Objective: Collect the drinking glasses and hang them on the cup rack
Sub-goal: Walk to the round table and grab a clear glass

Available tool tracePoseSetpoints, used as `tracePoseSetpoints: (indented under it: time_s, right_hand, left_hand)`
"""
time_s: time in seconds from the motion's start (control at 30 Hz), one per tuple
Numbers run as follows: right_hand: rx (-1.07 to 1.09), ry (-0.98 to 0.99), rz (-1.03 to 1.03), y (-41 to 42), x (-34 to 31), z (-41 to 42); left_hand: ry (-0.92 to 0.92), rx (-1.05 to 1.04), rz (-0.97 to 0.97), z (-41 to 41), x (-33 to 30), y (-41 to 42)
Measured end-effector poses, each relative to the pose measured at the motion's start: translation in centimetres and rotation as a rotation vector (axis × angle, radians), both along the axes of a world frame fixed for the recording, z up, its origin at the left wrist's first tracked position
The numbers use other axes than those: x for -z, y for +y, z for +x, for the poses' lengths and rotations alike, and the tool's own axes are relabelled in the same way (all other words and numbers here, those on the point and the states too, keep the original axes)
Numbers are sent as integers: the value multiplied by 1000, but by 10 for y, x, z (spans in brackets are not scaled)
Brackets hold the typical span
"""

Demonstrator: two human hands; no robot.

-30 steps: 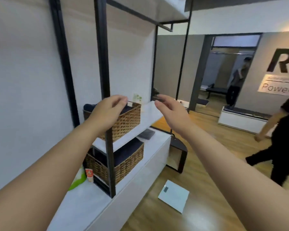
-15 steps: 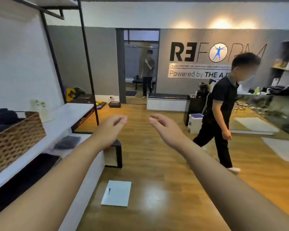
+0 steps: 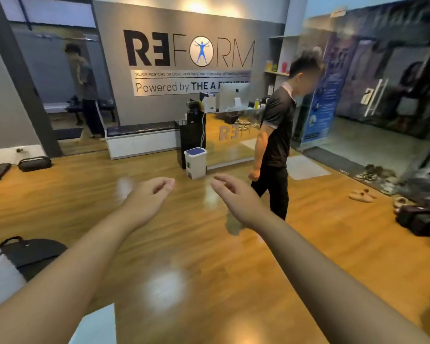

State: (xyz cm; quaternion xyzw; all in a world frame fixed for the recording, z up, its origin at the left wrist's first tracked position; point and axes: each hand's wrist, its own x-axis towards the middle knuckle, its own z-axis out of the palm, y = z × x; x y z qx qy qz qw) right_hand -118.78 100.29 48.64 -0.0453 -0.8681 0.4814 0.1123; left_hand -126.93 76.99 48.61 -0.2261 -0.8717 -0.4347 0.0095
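No drinking glass and no cup rack can be seen in the head view, so it cannot be told where they are; from this it is judged that nothing of the task is done yet, or at least nothing is shown as done, and that the glasses are still to be found, picked up and hung. Both arms are stretched forward over the wooden floor (image 3: 209, 256). The left hand (image 3: 151, 194) is held loosely, the fingers curled a little toward the thumb with a narrow gap, and nothing is held in it. The right hand (image 3: 236, 194) is more open, the fingers extended and slightly spread, and it is also empty. The two hands are near each other but not touching. As for containers, a white bin (image 3: 195, 162) with a dark blue lid is placed on the floor beside a black stand, and its lid is closed, so what is inside cannot be told. A black bag (image 3: 34, 163) lies on the floor at the left, near the wall, and another dark bag (image 3: 422, 220) at the right, near some slippers; what they hold is not visible. A reception surface (image 3: 230, 142) with a monitor on it is seen behind a person in a black shirt (image 3: 274, 145), who stands just in front of the hands; small bottles seem to stand there, but glasses cannot be recognised among them.
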Motion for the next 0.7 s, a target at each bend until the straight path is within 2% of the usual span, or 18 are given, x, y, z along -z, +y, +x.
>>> tracePoseSetpoints:
  time_s: [0.33, 0.5, 0.7]
  right_hand:
    - [418, 57, -122, 63, 9, -64]
    - [617, 58, -163, 106, 18, -69]
    - [820, 59, -146, 197, 39, -67]
  left_hand:
    - [82, 374, -7, -150, -20, 103]
    - [126, 587, -17, -172, -13, 192]
    - [121, 789, -35, -187, 7, 323]
